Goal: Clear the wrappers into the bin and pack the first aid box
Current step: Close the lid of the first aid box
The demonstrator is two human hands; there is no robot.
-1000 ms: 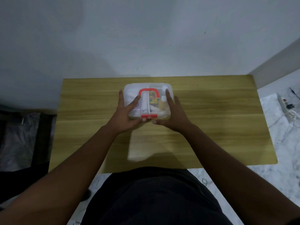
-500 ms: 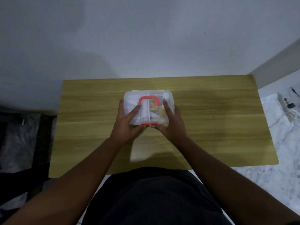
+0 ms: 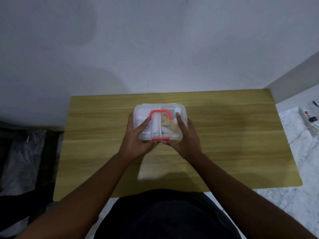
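A clear plastic first aid box (image 3: 159, 109) with a red handle and a red front clasp sits on the wooden table (image 3: 233, 135), lid down. Packets and tubes show through the lid. My left hand (image 3: 136, 140) holds the box's left side, thumb lying on the lid. My right hand (image 3: 185, 140) holds the right side, fingers along the lid's edge. Both thumbs meet near the red clasp (image 3: 160, 139) at the front. I see no wrappers on the table.
A dark bin lined with a plastic bag (image 3: 22, 161) stands on the floor left of the table. A white power strip (image 3: 309, 119) lies on the marble floor at the right. A white wall rises behind the table.
My right hand has slid slightly inward along the box's front right corner. The box and my left hand stay where they were.
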